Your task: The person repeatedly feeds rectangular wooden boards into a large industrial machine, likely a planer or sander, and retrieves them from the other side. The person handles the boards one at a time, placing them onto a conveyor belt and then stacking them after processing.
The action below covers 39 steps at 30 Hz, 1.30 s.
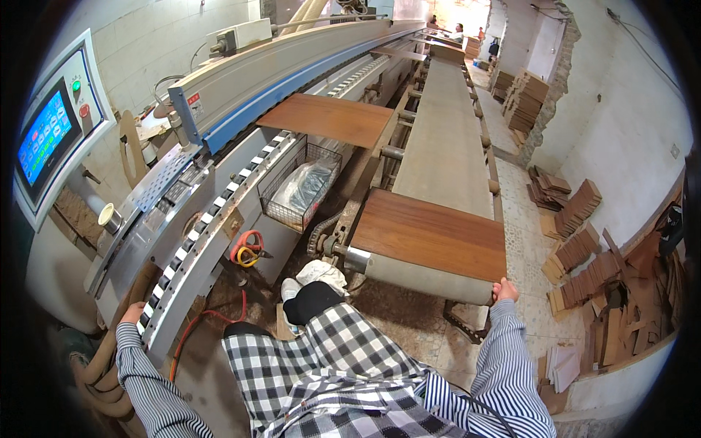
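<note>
At the near end of the conveyor belt (438,148) lies a flat reddish-brown wood-grain panel (432,232). My right hand (504,290) is at its near right corner, fingers curled at the edge. On the other side, my left hand (133,313) touches the near end of the roller rail (205,219) of what looks like an edge-banding machine (263,76); its fingers are partly hidden. A second wood-grain panel (328,117) sticks out from under the machine's long beam, reaching across towards the conveyor.
A wire basket (300,186) with plastic bags hangs below the rail, near orange-handled scissors (247,249). A control screen (46,137) stands at left. A red hose (189,328) runs by my legs. Stacked wood pieces (586,279) line the right wall; people (457,33) are far back.
</note>
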{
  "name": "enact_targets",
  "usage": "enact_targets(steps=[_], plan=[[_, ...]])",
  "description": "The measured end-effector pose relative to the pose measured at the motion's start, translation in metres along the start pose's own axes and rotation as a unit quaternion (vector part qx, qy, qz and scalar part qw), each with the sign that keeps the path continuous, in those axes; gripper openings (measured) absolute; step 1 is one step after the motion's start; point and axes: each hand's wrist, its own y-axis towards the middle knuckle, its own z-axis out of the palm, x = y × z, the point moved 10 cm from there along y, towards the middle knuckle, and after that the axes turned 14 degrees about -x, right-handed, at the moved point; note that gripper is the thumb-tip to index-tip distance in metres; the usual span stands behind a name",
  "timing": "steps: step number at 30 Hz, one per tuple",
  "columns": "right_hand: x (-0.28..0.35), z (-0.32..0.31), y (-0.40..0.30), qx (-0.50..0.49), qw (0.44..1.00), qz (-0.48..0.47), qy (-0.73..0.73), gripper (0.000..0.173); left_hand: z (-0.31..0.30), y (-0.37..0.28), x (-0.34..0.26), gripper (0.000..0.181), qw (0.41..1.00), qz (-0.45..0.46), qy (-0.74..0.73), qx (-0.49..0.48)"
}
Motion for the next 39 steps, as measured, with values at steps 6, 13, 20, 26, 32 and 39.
enact_targets(steps=[6,13,20,26,32,39], plan=[[-0.037,-0.039,-0.060,0.057,0.994,0.043,0.087,0.013,-0.002,0.001,0.040,0.030,0.999,-0.027,-0.018,-0.040],[-0.098,-0.067,-0.179,0.465,0.847,0.257,-0.001,0.016,-0.007,-0.010,-0.003,0.027,0.999,-0.001,-0.012,-0.033],[-0.076,-0.019,-0.229,0.387,0.855,0.319,0.130,0.043,-0.005,-0.004,0.000,0.033,0.999,0.013,-0.014,-0.036],[0.005,-0.016,-0.263,0.407,0.859,0.241,0.194,0.048,-0.001,-0.015,-0.037,0.034,1.000,0.011,-0.004,-0.006],[0.050,-0.025,-0.305,0.453,0.854,0.184,0.178,0.053,-0.004,-0.016,-0.008,0.034,0.999,-0.026,0.020,-0.029],[0.068,0.004,-0.361,0.566,0.783,0.187,0.177,0.053,-0.003,-0.015,-0.013,0.035,0.998,-0.041,0.032,-0.023]])
